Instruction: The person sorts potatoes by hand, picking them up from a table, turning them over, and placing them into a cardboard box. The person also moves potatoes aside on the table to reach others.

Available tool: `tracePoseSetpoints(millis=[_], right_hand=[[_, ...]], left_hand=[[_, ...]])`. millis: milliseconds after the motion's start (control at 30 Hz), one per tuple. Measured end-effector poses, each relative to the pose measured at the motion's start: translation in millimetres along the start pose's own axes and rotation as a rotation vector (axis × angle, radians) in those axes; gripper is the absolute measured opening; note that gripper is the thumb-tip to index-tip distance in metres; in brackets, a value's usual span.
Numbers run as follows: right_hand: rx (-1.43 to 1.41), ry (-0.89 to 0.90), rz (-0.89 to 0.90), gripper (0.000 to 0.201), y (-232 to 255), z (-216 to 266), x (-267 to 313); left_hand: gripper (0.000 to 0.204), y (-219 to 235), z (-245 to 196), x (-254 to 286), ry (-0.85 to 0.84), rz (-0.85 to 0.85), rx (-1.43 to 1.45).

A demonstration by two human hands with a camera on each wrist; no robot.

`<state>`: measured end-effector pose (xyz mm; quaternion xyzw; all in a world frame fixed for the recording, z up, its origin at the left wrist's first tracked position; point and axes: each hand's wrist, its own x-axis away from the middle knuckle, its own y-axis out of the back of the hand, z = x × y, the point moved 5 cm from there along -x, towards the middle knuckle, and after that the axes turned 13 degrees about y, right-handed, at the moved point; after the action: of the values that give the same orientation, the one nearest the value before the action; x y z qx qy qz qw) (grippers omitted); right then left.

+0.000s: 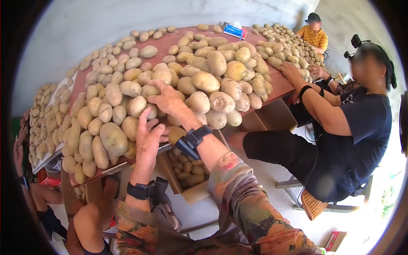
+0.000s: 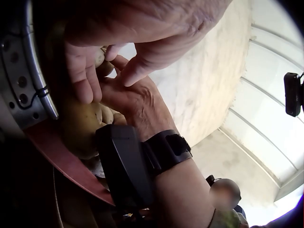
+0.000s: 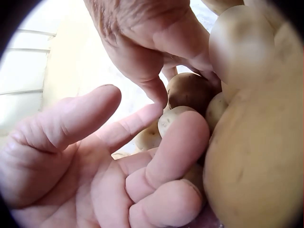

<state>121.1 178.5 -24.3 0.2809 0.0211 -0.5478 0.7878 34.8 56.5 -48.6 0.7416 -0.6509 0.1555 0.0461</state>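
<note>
Curving loosely with its palm showing, the left hand (image 1: 148,142) has nothing in its fingers, which are just beside potatoes (image 1: 114,139) near the middle of the desk's near edge. The right hand (image 1: 170,101) reaches slightly farther in, thumb and fingers on either side of a brown potato (image 3: 187,90); whether they grip it, I cannot tell. Around both hands, potatoes are heaped from the left edge of the red desk (image 1: 165,41) to its far right corner. Below the near edge, an open cardboard box (image 1: 196,194) holds more potatoes. Judging by the piles, a great deal is left on the desk and only a small share sits in that box; how it got there is unclear. A tissue pack (image 1: 235,30) lies by the far edge. Beyond the right edge, a seated person in a dark top (image 1: 363,117) has a hand on the potatoes.
</note>
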Motion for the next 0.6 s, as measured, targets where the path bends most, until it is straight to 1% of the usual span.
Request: tracePoseSetpoints(millis=[33, 133, 267, 367, 467, 500, 600], right_hand=[[0.001, -0.019, -0.02, 0.057, 1, 0, 1], [0.088, 0.004, -0.024, 0.053, 3, 12, 2], [0.205, 0.076, -0.066, 0.051, 0, 19, 5], [0.21, 0.117, -0.068, 0.05, -1, 11, 4], [0.23, 0.165, -0.048, 0.051, -2, 2, 2], [0.203, 0.104, -0.048, 0.05, 3, 10, 4], [0.074, 0.042, -0.057, 0.048, 14, 18, 7]], left_hand=[[0.065, 0, 0, 1, 0.009, -0.005, -0.003], [0.065, -1, 1, 3, 0.015, -0.022, -0.002], [0.063, -4, -4, 6, 0.016, 0.001, -0.041], [0.061, -4, -3, 4, 0.041, 0.009, -0.063], [0.061, -2, -1, 2, 0.007, 0.023, -0.05], [0.061, -2, -2, 4, 0.017, 0.017, -0.043], [0.062, -3, -7, 7, 0.029, 0.008, -0.031]])
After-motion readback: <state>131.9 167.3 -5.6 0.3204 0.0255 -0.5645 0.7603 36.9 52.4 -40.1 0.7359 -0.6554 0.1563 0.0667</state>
